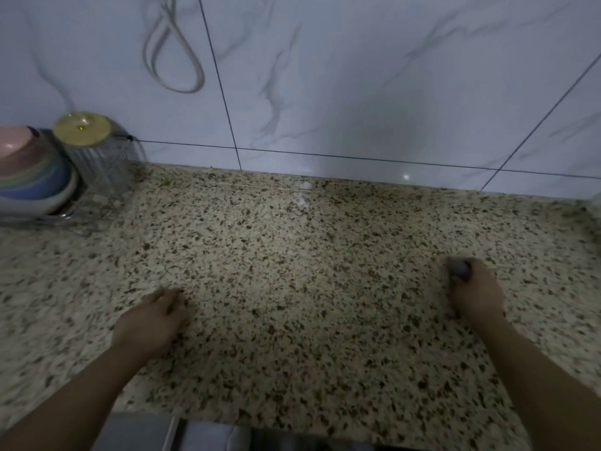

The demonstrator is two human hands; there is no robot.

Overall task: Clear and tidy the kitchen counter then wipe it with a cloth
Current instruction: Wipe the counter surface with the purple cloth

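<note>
The right hand (473, 289) clenches a small greyish-purple bunched cloth (458, 270), which shows just past its curled fingers and rests on the speckled beige granite counter (292, 271). The left hand (153, 319) lies on the counter with fingers loosely bent, holding nothing. Well beyond its fingertips, stacked pastel bowls (29, 177) sit beside a ribbed clear glass jar with a yellow lid (87, 148).

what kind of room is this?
Most likely a home kitchen: a speckled stone counter runs along a marble-look tiled wall, with stacked bowls and a lidded clear jar at its far left corner.
</note>
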